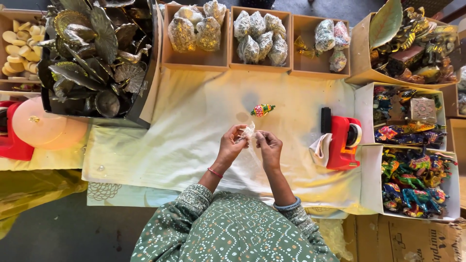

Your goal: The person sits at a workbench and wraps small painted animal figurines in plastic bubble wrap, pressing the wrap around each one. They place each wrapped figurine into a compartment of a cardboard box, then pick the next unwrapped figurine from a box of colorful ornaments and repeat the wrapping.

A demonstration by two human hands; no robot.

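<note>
Below me, a cream cloth (194,131) covers the work surface, above a dark floor. Along its far edge stand three open cardboard boxes (195,60) of wrapped bundles; a dark bin of metal leaves (97,58) sits at my left, and three white boxes of painted figurines (364,104) at my right. One red tape dispenser (343,141) rests beside my right hand (270,148). One painted figurine (262,110) lies alone on the cloth ahead. My left hand (232,144) and right hand meet, forearms converging, fingertips pinching a small clear plastic pouch (247,132) between them above the cloth.
</note>
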